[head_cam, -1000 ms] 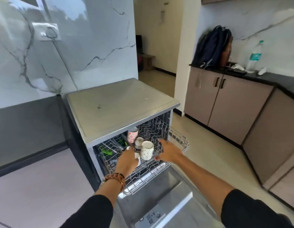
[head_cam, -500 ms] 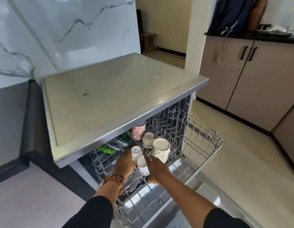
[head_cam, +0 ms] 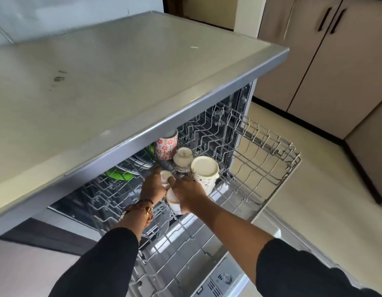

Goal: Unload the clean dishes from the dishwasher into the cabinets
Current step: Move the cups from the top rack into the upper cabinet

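Observation:
The dishwasher's upper wire rack (head_cam: 269, 168) is pulled out over the open door (head_cam: 209, 269). Several cups stand upside down in it: a red-flowered mug (head_cam: 165, 147), a small cream cup (head_cam: 182, 160), a large cream mug (head_cam: 204, 174). My left hand (head_cam: 152, 185) grips a small white cup (head_cam: 165, 175) at the rack's middle. My right hand (head_cam: 188, 195) curls round another small white cup (head_cam: 173, 201) just in front of it. Both hands are close together.
The dishwasher's grey top (head_cam: 121, 78) juts over the rack's back part. Green and dark dishes (head_cam: 121, 173) sit deeper in the rack on the left. Brown cabinets (head_cam: 327, 61) with dark handles stand at the right, across a beige floor (head_cam: 314, 211).
My head has come closer and lower over the rack. My right hand left the rack's front rim and came in to hold a small cup beside my left hand.

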Available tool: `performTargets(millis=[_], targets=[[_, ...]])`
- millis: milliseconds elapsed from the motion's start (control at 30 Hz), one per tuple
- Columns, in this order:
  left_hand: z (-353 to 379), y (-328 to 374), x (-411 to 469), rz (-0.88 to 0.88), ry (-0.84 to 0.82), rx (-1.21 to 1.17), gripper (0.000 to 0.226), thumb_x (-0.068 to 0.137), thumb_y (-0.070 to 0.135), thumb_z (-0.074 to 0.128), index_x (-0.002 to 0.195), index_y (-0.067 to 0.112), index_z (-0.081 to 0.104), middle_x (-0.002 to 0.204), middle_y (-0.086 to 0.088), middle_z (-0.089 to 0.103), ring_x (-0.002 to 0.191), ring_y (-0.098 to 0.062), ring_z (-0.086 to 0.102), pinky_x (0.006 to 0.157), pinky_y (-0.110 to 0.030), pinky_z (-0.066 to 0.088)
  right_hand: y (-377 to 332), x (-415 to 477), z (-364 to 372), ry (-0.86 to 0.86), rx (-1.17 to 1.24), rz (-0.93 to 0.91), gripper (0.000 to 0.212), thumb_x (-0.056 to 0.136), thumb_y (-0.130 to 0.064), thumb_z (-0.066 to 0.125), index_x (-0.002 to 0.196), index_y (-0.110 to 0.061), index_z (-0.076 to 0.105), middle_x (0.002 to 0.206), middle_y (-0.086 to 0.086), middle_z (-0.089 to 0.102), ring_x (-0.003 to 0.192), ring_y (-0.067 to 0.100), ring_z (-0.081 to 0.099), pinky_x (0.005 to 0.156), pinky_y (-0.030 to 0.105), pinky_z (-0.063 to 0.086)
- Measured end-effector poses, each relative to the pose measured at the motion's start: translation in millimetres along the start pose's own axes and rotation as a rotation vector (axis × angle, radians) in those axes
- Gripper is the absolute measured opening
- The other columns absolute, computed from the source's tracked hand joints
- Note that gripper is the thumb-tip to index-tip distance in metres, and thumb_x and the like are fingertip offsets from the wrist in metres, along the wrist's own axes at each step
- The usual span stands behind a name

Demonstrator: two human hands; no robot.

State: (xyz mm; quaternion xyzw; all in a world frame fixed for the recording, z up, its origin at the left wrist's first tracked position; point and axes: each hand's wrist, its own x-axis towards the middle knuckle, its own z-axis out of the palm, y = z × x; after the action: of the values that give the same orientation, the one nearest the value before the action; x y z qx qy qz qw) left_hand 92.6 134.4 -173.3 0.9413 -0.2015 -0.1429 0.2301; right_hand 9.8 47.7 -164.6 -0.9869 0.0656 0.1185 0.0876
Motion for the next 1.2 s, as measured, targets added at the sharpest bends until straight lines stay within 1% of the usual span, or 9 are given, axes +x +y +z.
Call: performTargets(millis=[133, 300, 467, 633, 800, 867, 1000, 1100, 1200], targets=[[3, -5, -1, -0.025, 0.001, -0.095, 0.063, 0.077, 0.009, 0.073, 0.135, 0.017, 0.047, 0.119, -0.011, 0.066, 0.109, -0.026, 0.062, 0.077, -0.022, 0.044, 1, 0, 8, 0.002, 0.002, -0.014, 0.087, 0.071, -0.011, 0.078, 0.140, -0.005, 0.026, 0.139, 0.020, 0.040, 0.126, 0.033, 0.045, 0.097, 0.043, 0.048], [4, -6, -5, -0.042, 0.112, -0.231, 0.053, 0.076, 0.008, 0.073, 0.126, 0.009, 0.056, 0.118, -0.012, 0.066, 0.109, -0.026, 0.060, 0.078, -0.025, 0.044, -1, -4, 6, 0.055, 0.212, 0.051, 0.076, 0.072, -0.009, 0.076, 0.136, -0.008, 0.036, 0.135, 0.017, 0.041, 0.126, 0.033, 0.044, 0.101, 0.041, 0.046], [-14, 5, -14, -0.053, 0.315, -0.402, 0.052, 0.069, 0.012, 0.080, 0.119, 0.008, 0.063, 0.113, -0.019, 0.064, 0.106, -0.032, 0.060, 0.078, -0.029, 0.045, -10, -17, -20, 0.135, 0.418, 0.095, 0.096, 0.065, -0.007, 0.081, 0.143, -0.016, 0.025, 0.140, 0.016, 0.027, 0.122, 0.035, 0.047, 0.111, 0.039, 0.036], [-46, 17, -32, -0.053, 0.397, -0.492, 0.057, 0.061, 0.009, 0.084, 0.115, 0.008, 0.064, 0.116, -0.016, 0.058, 0.107, -0.029, 0.056, 0.090, -0.039, 0.050, -16, -39, -54, 0.199, 0.566, 0.134, 0.099, 0.063, -0.012, 0.083, 0.142, -0.017, 0.023, 0.141, 0.015, 0.026, 0.117, 0.034, 0.054, 0.109, 0.035, 0.039], [-72, 36, -86, -0.030, 0.320, -0.521, 0.053, 0.065, 0.002, 0.081, 0.114, 0.005, 0.062, 0.102, -0.007, 0.063, 0.091, -0.017, 0.055, 0.085, -0.029, 0.050, -20, -78, -83, 0.204, 0.549, 0.206, 0.095, 0.065, -0.020, 0.083, 0.139, -0.010, 0.024, 0.131, 0.014, 0.048, 0.116, 0.032, 0.055, 0.100, 0.039, 0.048], [-73, 40, -115, -0.032, 0.291, -0.508, 0.055, 0.064, 0.008, 0.082, 0.115, 0.009, 0.061, 0.106, -0.005, 0.060, 0.096, -0.018, 0.055, 0.086, -0.030, 0.050, -22, -105, -94, 0.205, 0.546, 0.206, 0.090, 0.067, -0.019, 0.081, 0.137, -0.010, 0.025, 0.121, 0.014, 0.057, 0.110, 0.031, 0.059, 0.091, 0.039, 0.053], [-78, 56, -175, -0.024, 0.278, -0.453, 0.057, 0.062, 0.014, 0.084, 0.115, 0.014, 0.062, 0.115, -0.011, 0.049, 0.108, -0.026, 0.053, 0.093, -0.037, 0.050, -23, -166, -115, 0.242, 0.573, 0.212, 0.084, 0.065, -0.019, 0.081, 0.133, -0.016, 0.032, 0.118, 0.011, 0.059, 0.105, 0.029, 0.060, 0.086, 0.040, 0.055], [-92, 72, -222, 0.046, 0.283, -0.470, 0.056, 0.063, 0.013, 0.083, 0.115, 0.013, 0.061, 0.105, -0.003, 0.048, 0.110, -0.024, 0.049, 0.097, -0.036, 0.042, -26, -209, -138, 0.268, 0.522, 0.203, 0.075, 0.065, -0.019, 0.081, 0.124, -0.015, 0.036, 0.115, 0.009, 0.060, 0.102, 0.026, 0.061, 0.082, 0.034, 0.055], [-125, 90, -267, 0.126, 0.332, -0.481, 0.054, 0.061, 0.015, 0.085, 0.111, 0.013, 0.063, 0.086, 0.012, 0.045, 0.111, -0.023, 0.047, 0.091, -0.032, 0.039, -41, -257, -180, 0.299, 0.467, 0.164, 0.073, 0.065, -0.022, 0.081, 0.123, -0.013, 0.037, 0.114, 0.009, 0.060, 0.101, 0.026, 0.061, 0.082, 0.035, 0.055]])
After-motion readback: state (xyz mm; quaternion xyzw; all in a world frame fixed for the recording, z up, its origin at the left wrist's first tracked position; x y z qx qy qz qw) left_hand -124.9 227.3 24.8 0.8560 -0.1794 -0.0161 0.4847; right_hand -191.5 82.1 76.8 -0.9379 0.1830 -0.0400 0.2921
